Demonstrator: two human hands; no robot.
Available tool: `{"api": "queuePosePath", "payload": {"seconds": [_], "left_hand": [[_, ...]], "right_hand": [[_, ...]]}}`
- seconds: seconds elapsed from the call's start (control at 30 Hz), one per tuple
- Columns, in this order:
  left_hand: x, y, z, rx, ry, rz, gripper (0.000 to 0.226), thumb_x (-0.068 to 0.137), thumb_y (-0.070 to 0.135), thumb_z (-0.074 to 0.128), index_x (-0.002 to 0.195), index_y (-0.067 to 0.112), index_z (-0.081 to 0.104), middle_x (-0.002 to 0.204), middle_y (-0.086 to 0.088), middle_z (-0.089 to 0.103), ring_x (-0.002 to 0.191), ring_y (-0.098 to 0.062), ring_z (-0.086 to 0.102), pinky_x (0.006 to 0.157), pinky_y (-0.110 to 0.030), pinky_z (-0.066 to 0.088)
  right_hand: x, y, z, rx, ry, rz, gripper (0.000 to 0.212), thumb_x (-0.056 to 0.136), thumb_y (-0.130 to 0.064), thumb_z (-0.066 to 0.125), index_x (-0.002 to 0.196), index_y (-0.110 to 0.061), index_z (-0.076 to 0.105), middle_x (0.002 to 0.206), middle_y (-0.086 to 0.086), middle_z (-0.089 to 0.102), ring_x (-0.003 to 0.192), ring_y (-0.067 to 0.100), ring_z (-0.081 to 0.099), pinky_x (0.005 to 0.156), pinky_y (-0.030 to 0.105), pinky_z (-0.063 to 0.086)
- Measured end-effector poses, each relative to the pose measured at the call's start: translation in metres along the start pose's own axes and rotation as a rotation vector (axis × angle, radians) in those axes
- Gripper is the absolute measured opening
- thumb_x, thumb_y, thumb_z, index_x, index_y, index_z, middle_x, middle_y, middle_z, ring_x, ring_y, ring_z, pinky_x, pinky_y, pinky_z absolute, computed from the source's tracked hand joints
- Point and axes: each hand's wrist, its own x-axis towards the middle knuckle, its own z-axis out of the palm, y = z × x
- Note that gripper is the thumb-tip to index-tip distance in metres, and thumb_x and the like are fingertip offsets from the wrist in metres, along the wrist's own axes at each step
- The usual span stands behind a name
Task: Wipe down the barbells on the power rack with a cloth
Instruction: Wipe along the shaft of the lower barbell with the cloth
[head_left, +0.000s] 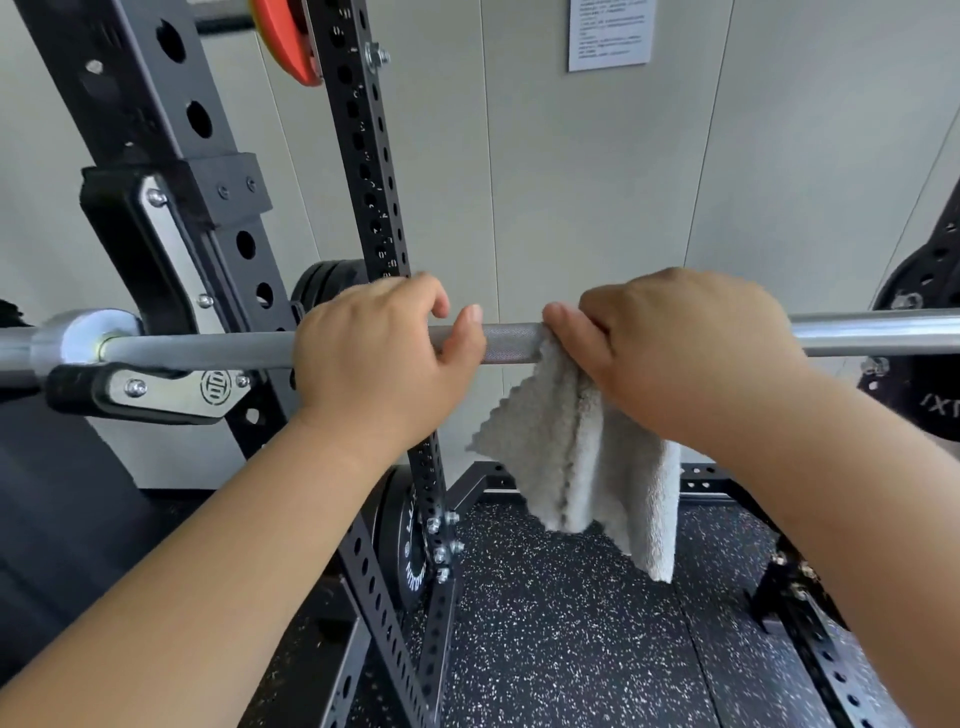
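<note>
Much of what I see beneath the barbell (234, 353) is black rubber floor (571, 623) flecked with white. Behind the barbell stands a pale panelled wall (571, 182) with a printed sheet (609, 32) fixed high above, its print too small for me to read. The barbell lies level, its left stretch resting in a steel-faced hook (156, 395) on a black perforated upright (208, 119). The left hand (374, 358) is curled over the knurled shaft, thumb in front, gripping bare steel. Just to its right along the barbell, the right hand (680, 353) clasps a grey fleecy cloth (576, 457) round the shaft, and the loose folds hang down below it. A red plate (291, 41) sits far above the barbell's left part, and a black plate (924, 332) shows behind its right stretch. A second upright (363, 156) runs behind the left hand, with more black plates (405, 540) low beside it.
</note>
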Motion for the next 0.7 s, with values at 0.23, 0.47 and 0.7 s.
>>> {"api": "queuePosePath", "payload": {"seconds": [0.23,0.47,0.7], "left_hand": [[0.044,0.013,-0.009,0.005,-0.606,0.028,0.046,0.102,0.041,0.031,0.071,0.021,0.056,0.08,-0.007,0.065,0.078,-0.029,0.063,0.071,-0.039,0.054],[0.03,0.019,-0.011,-0.008,-0.371,0.005,0.058,0.096,0.047,0.023,0.058,0.012,0.05,0.055,-0.004,0.05,0.052,-0.027,0.05,0.051,-0.028,0.034],[0.017,0.019,-0.003,0.073,-0.175,0.03,0.059,0.092,0.05,0.016,0.056,0.017,0.048,0.052,0.0,0.049,0.049,-0.026,0.049,0.051,-0.026,0.034]], "right_hand": [[0.035,-0.013,-0.006,0.225,-0.242,0.079,0.054,0.108,-0.049,0.022,0.07,-0.017,0.044,0.074,0.005,0.051,0.074,0.028,0.053,0.071,0.037,0.049],[-0.004,-0.005,0.0,-0.083,0.04,0.009,0.058,0.106,-0.056,0.016,0.074,-0.023,0.052,0.064,-0.005,0.05,0.057,0.027,0.05,0.048,0.026,0.029],[0.032,-0.017,0.009,0.06,-0.113,-0.043,0.048,0.101,-0.039,0.009,0.08,-0.018,0.046,0.069,0.0,0.042,0.063,0.025,0.044,0.05,0.029,0.023]]}}
